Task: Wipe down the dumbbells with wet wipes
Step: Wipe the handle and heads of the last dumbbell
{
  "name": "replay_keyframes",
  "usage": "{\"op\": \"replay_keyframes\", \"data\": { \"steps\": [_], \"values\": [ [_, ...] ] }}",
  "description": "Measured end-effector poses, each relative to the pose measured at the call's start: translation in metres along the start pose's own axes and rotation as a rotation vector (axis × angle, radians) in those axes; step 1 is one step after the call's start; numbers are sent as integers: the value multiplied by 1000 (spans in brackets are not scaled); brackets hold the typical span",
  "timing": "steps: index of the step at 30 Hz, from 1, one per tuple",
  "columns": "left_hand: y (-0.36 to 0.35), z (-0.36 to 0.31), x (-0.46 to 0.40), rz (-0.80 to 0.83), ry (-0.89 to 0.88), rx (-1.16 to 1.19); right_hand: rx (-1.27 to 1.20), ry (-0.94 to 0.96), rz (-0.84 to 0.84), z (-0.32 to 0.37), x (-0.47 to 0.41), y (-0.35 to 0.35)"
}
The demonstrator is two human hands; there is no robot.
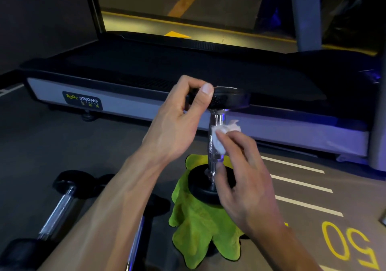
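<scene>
A dumbbell (216, 122) with black heads and a chrome handle stands upright on a green cloth (200, 229). My left hand (179, 122) grips its top head (227, 99) at the rim, thumb on the near side. My right hand (244, 176) pinches a crumpled white wet wipe (219, 139) and presses it against the chrome handle, about halfway up. The bottom head (200, 185) rests on the cloth, partly hidden by my right hand.
Two more dumbbells lie on the floor at lower left, one (56, 210) with a chrome handle, another (137, 235) partly under my left forearm. A treadmill (125, 82) runs across behind. White lines and a yellow "50" (348, 245) mark the floor at right.
</scene>
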State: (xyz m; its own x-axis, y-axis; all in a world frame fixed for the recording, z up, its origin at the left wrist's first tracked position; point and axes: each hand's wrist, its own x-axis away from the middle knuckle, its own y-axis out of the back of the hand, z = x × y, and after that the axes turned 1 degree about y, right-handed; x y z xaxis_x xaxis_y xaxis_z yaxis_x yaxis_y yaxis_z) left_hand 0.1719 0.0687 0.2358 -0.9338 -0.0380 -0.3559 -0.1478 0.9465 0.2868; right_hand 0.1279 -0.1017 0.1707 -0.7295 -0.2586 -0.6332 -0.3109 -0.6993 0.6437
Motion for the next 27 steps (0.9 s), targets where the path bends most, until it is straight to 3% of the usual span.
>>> {"op": "replay_keyframes", "data": {
  "steps": [4, 10, 16, 23, 27],
  "values": [
    [-3, 1, -2, 5, -5, 12, -5, -20, -102, 0, -23, -4],
    [-2, 1, 1, -3, -4, 14, -30, -27, 15, 1, 7, -1],
    [-5, -3, 3, 2, 20, 57, -46, 28, -126, 4, -32, 14],
    [-5, -3, 4, -33, 4, 33, -133, -101, 172, -10, 7, 12],
    [-10, -4, 4, -17, 16, 95, 51, -131, 317, -1, -3, 13]
  ]
}}
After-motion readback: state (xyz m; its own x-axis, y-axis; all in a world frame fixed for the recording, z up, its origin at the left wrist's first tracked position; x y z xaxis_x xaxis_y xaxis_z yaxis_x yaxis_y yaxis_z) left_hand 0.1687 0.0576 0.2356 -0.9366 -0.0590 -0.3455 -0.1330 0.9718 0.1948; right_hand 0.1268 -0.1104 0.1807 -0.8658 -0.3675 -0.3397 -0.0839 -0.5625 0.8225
